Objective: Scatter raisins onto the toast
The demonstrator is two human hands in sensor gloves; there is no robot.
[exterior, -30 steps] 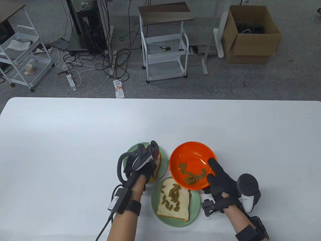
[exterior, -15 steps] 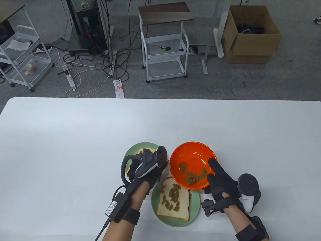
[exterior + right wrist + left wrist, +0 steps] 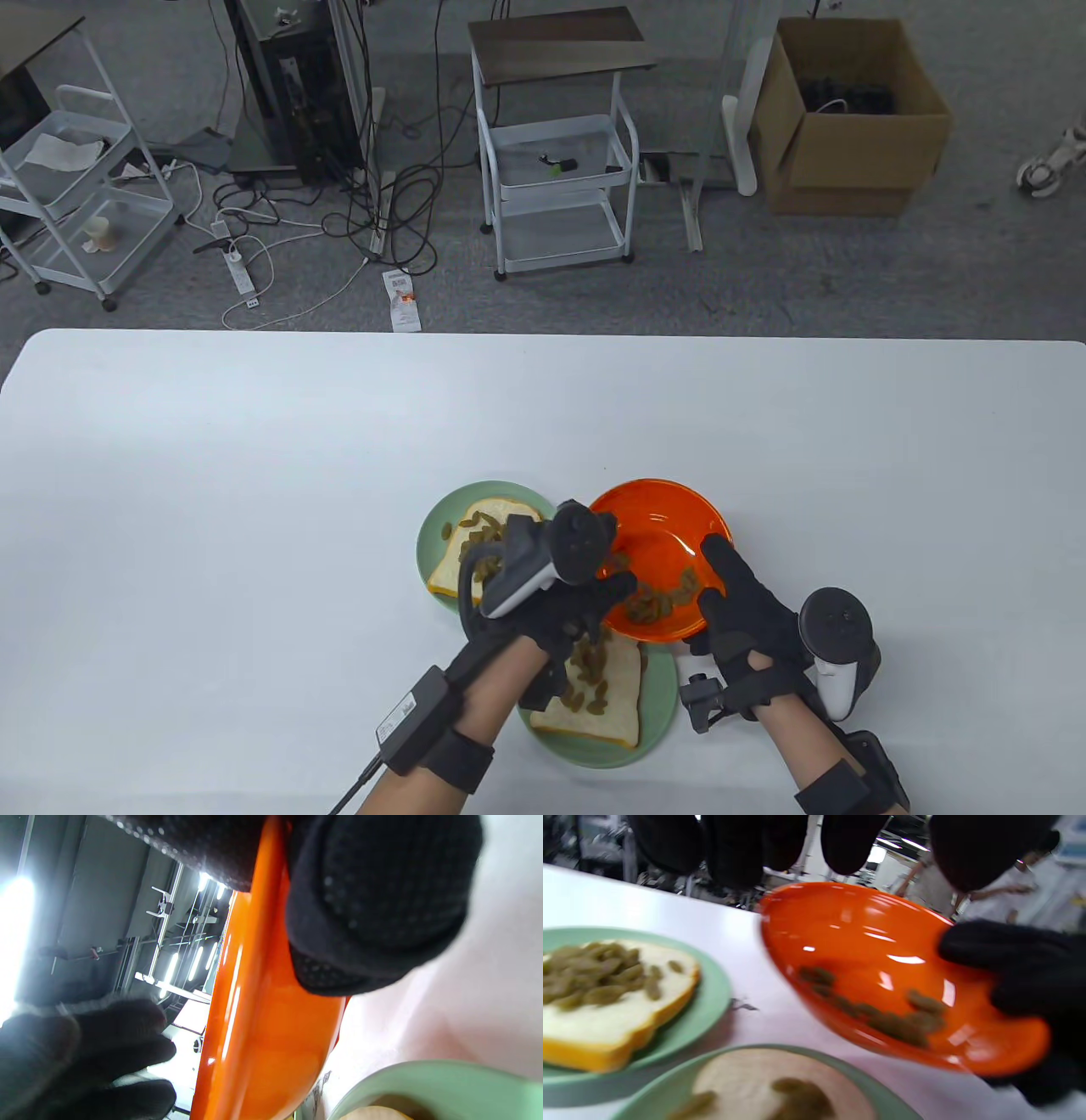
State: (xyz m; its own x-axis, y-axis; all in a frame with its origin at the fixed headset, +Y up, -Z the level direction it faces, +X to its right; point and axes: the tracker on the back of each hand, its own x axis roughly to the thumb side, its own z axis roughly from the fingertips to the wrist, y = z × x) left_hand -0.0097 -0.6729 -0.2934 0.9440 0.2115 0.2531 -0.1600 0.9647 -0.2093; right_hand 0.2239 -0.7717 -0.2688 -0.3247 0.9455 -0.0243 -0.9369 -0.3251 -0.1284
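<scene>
An orange bowl (image 3: 666,526) with raisins (image 3: 657,601) is held tilted above the table. My right hand (image 3: 730,594) grips its right rim, thumb inside. It also shows in the right wrist view, where the fingers (image 3: 373,899) clamp the bowl (image 3: 263,1035). My left hand (image 3: 615,594) reaches over the bowl's left-front edge with fingers spread above the raisins, holding nothing. In the left wrist view its fingertips (image 3: 734,849) hang above the bowl (image 3: 865,933). The far toast (image 3: 488,543) and the near toast (image 3: 607,700) each carry raisins.
The far toast lies on a green plate (image 3: 437,522) left of the bowl. The near toast lies on a second green plate (image 3: 594,747) under my left wrist. Both plates sit close together at the table's front middle. White table (image 3: 254,467) spreads around them.
My left hand has moved right from over the far toast to the bowl's raisins. The far toast now shows with raisins on it. The right hand still holds the bowl.
</scene>
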